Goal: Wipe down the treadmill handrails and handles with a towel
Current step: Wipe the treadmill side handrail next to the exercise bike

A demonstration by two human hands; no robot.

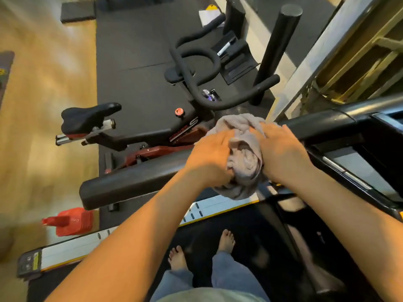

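Note:
A crumpled grey towel (243, 158) is wrapped over the black padded left handrail (130, 184) of the treadmill. My left hand (209, 155) presses on the towel's left side and my right hand (281, 151) grips its right side, both closed over the cloth on the rail. The rail runs from its free end at lower left up to the treadmill console (357, 136) at the right. The part of the rail under the towel is hidden.
A red and black exercise bike (139, 127) stands just beyond the rail on black floor mats. A red jug (69, 221) sits on the floor at left. My bare feet (202, 251) stand on the treadmill belt beside its white side rail (122, 236).

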